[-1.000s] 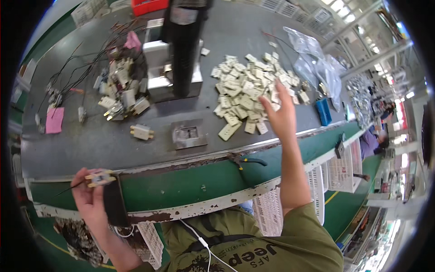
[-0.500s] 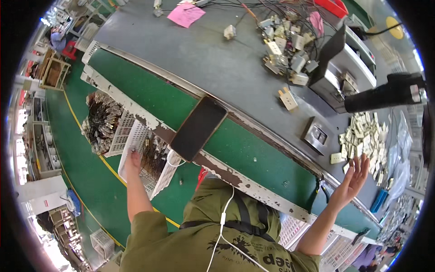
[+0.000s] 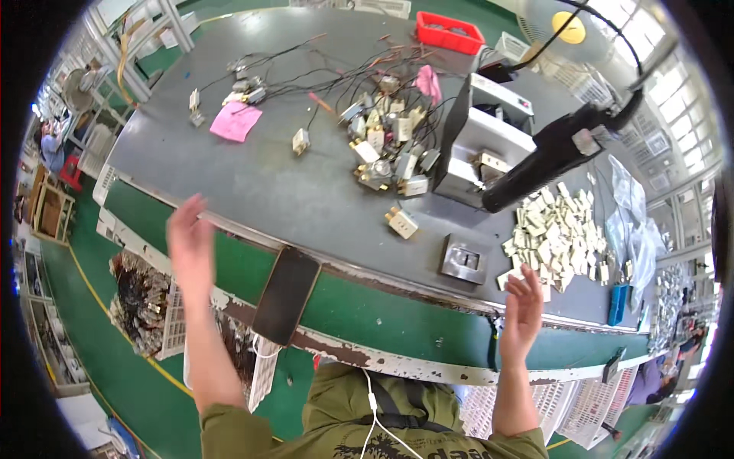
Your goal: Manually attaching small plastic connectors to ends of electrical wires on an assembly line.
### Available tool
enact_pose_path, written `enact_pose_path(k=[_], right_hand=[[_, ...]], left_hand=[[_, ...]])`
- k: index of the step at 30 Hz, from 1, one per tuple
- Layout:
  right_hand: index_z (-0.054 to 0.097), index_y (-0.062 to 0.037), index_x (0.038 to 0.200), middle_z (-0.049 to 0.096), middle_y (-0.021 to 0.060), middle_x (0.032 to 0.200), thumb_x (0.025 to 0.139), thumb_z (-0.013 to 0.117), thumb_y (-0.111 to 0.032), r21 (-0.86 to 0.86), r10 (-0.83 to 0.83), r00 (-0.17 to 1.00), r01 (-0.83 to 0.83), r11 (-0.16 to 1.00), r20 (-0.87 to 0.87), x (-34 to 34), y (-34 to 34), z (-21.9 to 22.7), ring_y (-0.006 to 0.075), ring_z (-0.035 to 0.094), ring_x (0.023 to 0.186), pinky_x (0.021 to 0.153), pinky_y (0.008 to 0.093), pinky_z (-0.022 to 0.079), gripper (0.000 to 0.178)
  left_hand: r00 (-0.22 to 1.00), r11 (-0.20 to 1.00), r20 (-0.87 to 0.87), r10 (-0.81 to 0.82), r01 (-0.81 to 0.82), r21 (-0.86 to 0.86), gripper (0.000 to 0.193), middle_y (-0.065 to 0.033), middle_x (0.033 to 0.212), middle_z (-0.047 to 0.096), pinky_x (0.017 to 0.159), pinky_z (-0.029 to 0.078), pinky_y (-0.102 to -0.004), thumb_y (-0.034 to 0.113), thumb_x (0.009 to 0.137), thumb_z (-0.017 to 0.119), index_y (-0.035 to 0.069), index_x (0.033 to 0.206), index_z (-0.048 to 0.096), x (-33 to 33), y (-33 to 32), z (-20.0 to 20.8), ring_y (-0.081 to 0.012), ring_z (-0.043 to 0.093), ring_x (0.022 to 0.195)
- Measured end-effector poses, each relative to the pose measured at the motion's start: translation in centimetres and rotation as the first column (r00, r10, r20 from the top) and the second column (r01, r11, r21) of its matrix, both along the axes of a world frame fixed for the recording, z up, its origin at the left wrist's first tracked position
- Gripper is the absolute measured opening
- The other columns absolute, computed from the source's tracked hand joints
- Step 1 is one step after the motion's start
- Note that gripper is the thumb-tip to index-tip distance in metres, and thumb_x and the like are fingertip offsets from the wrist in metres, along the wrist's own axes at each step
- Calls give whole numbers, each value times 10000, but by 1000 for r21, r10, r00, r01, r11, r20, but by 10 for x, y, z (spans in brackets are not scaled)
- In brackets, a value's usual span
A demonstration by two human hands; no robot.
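Cord: a white earphone cord (image 3: 372, 400) is draped down the front of the olive shirt (image 3: 336, 394).
Phone: a dark phone (image 3: 284, 297) is laid across the green ledge (image 3: 382, 317) and its chipped rim.
Left hand: the left hand (image 3: 191, 245) is held over the ledge, left of the phone; it is blurred, so whether its fingers are extended or curled cannot be told.
Right hand: the right hand (image 3: 522, 317) is held at the table's front edge, its fingers spread and slightly bent.
Cream pieces: small cream pieces (image 3: 554, 237) are heaped on the grey table (image 3: 329, 206), just beyond the right hand.
Steel block: a slotted block (image 3: 463, 260) is placed left of the heap.
Single piece: one cream piece with brass-coloured prongs (image 3: 401, 222) is set left of the block.
Wired parts: plugs with dark wires (image 3: 394, 130) are piled left of the machine (image 3: 456, 149).
Red tray: a red tray (image 3: 447, 42) is placed at the far edge.
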State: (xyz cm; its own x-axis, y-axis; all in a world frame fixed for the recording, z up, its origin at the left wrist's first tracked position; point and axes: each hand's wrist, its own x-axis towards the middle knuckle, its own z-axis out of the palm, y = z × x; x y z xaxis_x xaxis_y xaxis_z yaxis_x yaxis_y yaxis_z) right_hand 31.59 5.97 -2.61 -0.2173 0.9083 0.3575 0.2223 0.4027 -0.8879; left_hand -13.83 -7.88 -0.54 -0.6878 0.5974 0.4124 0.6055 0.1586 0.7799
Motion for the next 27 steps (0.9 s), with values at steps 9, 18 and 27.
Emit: enact_pose_path(k=[9,18,27], right_hand=[[486,-13,1317,518,129,1299,888,506,101,32,213,968,-218,975,132,-25,-9,10,202,592,1068,936,320,467,445],[358,-29,1438,534,103,1299,951,535,-46,-484,488,777,-630,608,-397,-61,-8,24,185,577,1127,948,321,462,519],[640,-106,1164,651,76,994,823,677,-95,-153,351,872,-317,936,342,-69,-10,27,150,616,644,562,278,488,343]], left_hand=[[704,693,-270,-657,422,-585,632,-123,1064,590,877,488,-377,379,757,769,99,1261,511,149,138,3,-256,619,961],[629,557,147,-763,756,-345,540,-121,1072,580,822,505,-354,136,779,760,86,1251,503,191,83,31,-279,617,950],[724,703,-123,-679,592,-395,561,-189,1372,475,913,478,-384,146,870,661,33,1364,421,156,109,24,-328,593,1076]])
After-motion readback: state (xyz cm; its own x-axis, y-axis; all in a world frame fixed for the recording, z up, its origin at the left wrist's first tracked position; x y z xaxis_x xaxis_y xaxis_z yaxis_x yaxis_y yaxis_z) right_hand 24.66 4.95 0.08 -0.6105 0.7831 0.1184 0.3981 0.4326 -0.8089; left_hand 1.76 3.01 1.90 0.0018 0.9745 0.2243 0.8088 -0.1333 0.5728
